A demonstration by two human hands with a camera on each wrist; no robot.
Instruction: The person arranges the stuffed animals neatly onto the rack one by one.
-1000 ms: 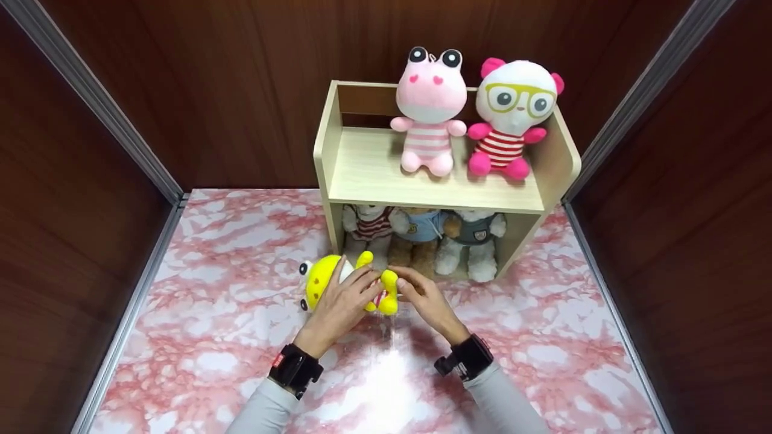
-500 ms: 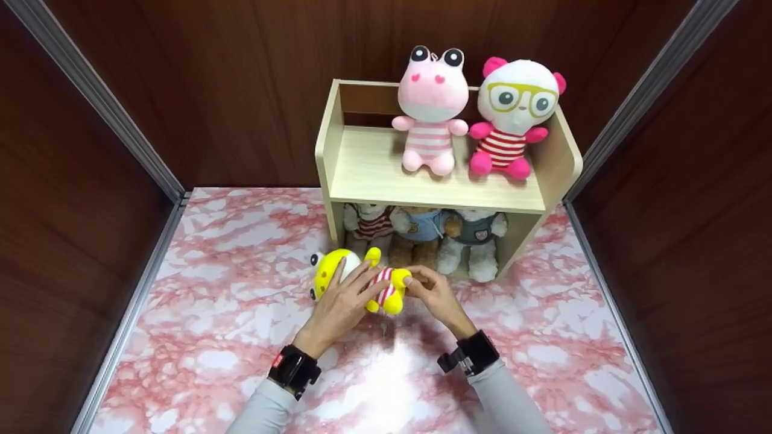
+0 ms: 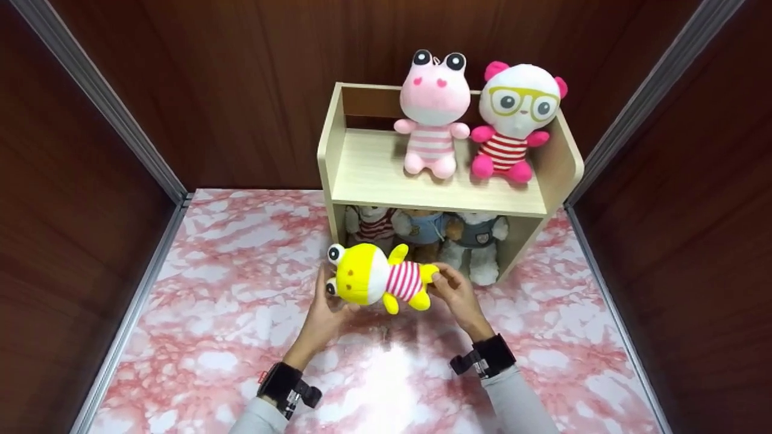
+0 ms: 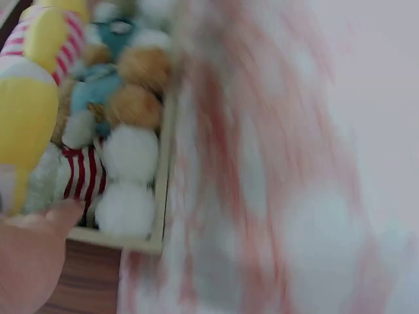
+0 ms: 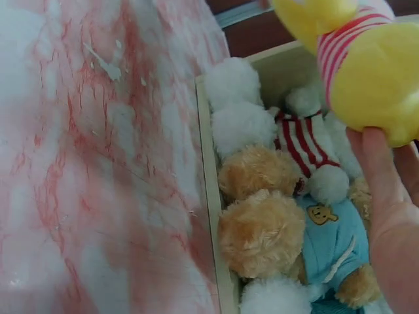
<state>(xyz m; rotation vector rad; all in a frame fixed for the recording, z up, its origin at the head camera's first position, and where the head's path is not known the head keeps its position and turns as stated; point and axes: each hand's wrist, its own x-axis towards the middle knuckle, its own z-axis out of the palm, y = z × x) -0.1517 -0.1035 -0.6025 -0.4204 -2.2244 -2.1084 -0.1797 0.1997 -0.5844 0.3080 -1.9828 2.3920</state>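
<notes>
A yellow plush frog (image 3: 374, 279) in a red-and-white striped shirt lies sideways in the air just above the pink marble table (image 3: 229, 313), face toward the camera. My left hand (image 3: 322, 301) grips its head from the left and below. At the other end my right hand (image 3: 449, 286) pinches a yellow foot. In the right wrist view the frog (image 5: 370, 65) sits above my fingers (image 5: 383, 176). The left wrist view is blurred, with the frog (image 4: 26, 118) at the left edge and a fingertip (image 4: 39, 229) under it.
A pale wooden shelf (image 3: 374, 175) stands right behind the toy. A pink frog plush (image 3: 431, 114) and a white panda plush with glasses (image 3: 512, 120) sit on top. Three small bears (image 3: 422, 232) fill the lower compartment. Dark wood walls enclose the table on three sides.
The yellow frog rose off the table and turned its face up toward the camera. My left hand went from lying over it to holding its head from below; both hands moved nearer the shelf.
</notes>
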